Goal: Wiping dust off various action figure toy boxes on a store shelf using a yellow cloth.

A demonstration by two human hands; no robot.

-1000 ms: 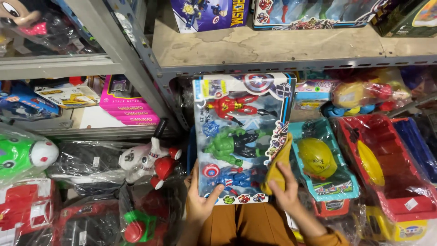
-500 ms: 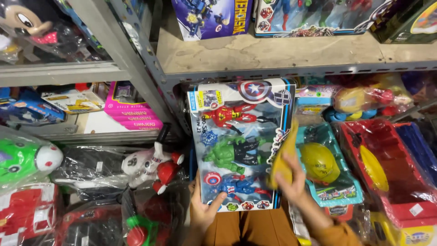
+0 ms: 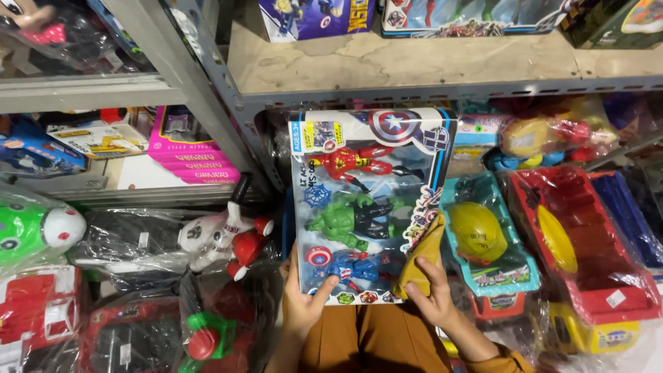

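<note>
Head view, hands (image 3: 366, 304) gripping action-figure box (image 3: 369, 200), yellow cloth (image 3: 421, 259)

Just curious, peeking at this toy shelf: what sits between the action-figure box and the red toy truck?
In the head view, a teal tray holding a yellow ball lies between the action-figure box and the red toy truck.

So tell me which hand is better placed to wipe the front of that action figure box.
Probably the right hand: it holds the yellow cloth against the action figure box. The left hand only grips its lower edge.

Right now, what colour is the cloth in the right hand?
Mustard yellow cloth, in the right hand; head view.
</note>
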